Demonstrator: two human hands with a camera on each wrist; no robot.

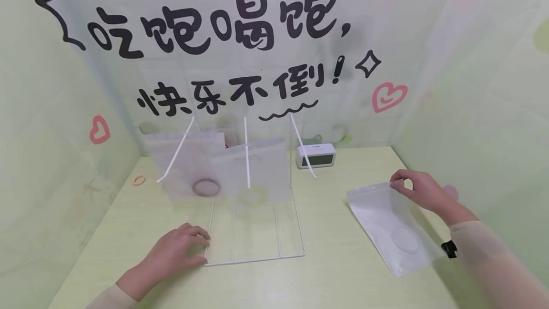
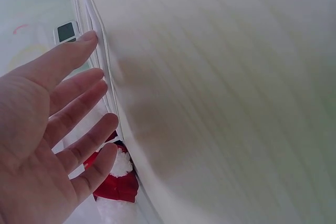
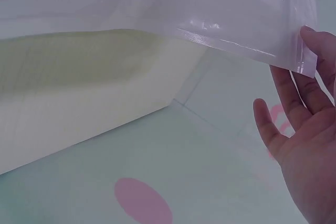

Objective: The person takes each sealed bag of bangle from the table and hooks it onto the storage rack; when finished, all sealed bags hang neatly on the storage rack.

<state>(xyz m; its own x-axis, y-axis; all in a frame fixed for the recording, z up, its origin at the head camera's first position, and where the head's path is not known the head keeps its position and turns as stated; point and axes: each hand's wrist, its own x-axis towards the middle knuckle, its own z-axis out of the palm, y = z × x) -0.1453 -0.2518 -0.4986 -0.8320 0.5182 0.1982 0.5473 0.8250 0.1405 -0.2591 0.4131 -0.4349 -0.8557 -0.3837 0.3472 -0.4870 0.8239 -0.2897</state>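
Note:
In the head view my right hand (image 1: 424, 193) pinches the top corner of a translucent zip bag (image 1: 373, 218), which slants down over the right of the table. A pale ring shape (image 1: 405, 240) shows through its lower part. The right wrist view has thumb and fingers (image 3: 315, 40) at the bag's corner. My left hand (image 1: 177, 248) is at the left edge of a white wire display rack (image 1: 257, 260), fingers loosely spread; firm contact cannot be told. Two more zip bags hang at the rack, one with a brownish ring (image 1: 206, 187), the other with a yellow ring (image 1: 252, 196).
A white digital clock (image 1: 316, 156) stands behind the rack. Left of the rack lies a small orange ring (image 1: 139, 180). The rack's white prongs (image 1: 303, 147) jut forward. Printed curtains enclose the table. Something red and white (image 2: 118, 182) shows in the left wrist view.

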